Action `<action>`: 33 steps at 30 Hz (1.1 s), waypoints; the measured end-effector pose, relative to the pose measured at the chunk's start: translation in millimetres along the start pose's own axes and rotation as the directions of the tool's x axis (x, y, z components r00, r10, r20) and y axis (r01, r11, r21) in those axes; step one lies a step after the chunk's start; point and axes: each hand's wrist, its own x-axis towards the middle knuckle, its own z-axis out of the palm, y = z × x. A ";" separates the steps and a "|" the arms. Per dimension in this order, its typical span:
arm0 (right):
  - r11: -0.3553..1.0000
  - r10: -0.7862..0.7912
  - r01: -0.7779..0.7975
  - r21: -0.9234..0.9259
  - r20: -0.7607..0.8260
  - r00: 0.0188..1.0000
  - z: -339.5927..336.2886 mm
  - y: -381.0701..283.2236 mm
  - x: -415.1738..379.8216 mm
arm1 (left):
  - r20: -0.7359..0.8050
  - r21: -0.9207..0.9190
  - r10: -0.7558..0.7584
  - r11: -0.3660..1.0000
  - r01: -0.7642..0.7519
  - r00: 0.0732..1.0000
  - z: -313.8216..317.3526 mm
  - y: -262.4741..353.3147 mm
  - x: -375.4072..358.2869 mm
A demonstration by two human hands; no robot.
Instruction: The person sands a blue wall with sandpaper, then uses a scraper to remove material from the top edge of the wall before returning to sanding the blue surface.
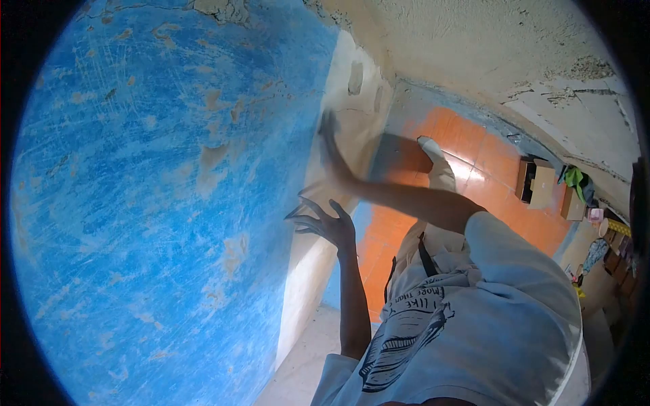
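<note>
My left hand (328, 223) is raised beside the wall, its fingers spread and nothing held. Motion blurs my right hand (329, 139), higher in the view near the border of blue and white paint; its fingers and anything in them cannot be made out. The scratched blue wall (149, 223) fills the left side, with bare patches showing through its paint. A whitish strip (345, 88) runs along the wall's right edge, behind both hands. Whether either hand touches the wall is unclear.
Below me lies an orange floor (474, 142) with grey-blue edges. One shoe (428, 145) shows near the wall corner. Open cardboard boxes (542, 183), a green cloth (574, 178) and assorted items stand at the right. A rough pale wall (460, 40) spans the top.
</note>
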 end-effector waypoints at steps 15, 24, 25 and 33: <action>0.983 0.180 -0.177 0.041 -0.117 0.977 7.1 -11.0 39.9 | -0.005 0.033 -0.114 0.993 0.114 0.993 -5.3 -21.8 -19.8; 0.994 -0.032 0.011 0.106 0.197 0.980 24.0 0.4 -48.7 | -0.091 0.027 -0.100 0.994 0.103 0.991 -30.0 -44.1 -17.1; 0.998 0.034 -0.037 0.047 0.063 0.997 22.1 12.6 -6.5 | -0.088 0.025 -0.099 0.994 0.102 0.991 -33.0 -41.4 -17.7; 0.996 0.041 -0.043 0.076 0.026 0.999 33.9 -35.6 -25.1 | -0.105 -0.022 -0.131 0.991 0.129 0.986 -44.9 -52.4 -23.0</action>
